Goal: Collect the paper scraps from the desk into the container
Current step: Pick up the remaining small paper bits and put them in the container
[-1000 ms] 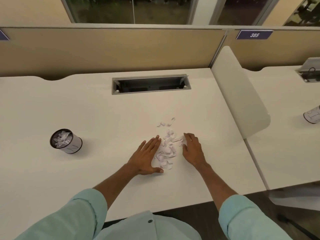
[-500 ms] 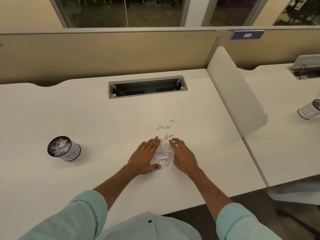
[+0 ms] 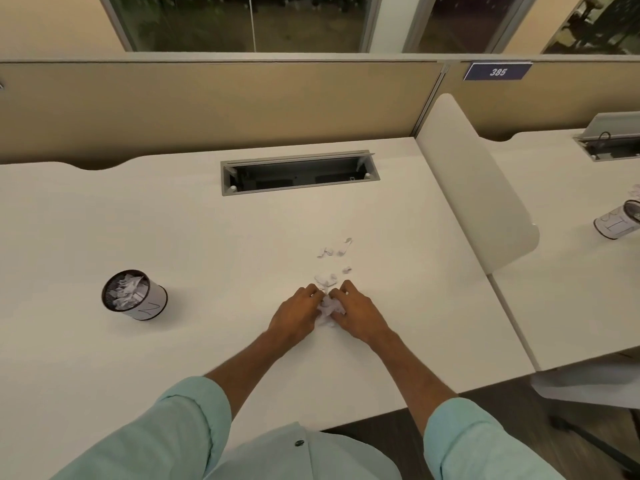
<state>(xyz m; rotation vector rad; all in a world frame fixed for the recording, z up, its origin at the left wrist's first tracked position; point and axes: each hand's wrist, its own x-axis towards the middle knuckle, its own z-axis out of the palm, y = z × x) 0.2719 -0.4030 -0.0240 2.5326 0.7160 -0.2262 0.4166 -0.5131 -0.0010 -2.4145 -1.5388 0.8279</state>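
Observation:
A bunch of white paper scraps is squeezed between my left hand and my right hand on the white desk. Both hands curl their fingers around the bunch from either side. More loose scraps lie just beyond my fingertips, and a few further ones lie a bit farther back. The container, a small round cup with a dark mesh rim and a white label, stands to the left and holds crumpled scraps.
An open cable tray is cut into the desk at the back. A white divider panel separates this desk from the neighbouring one on the right, where another cup lies. A beige partition runs along the back.
My hands have slid together from flat and apart, and their fingers have curled, gathering the spread scraps into a tight bunch between them.

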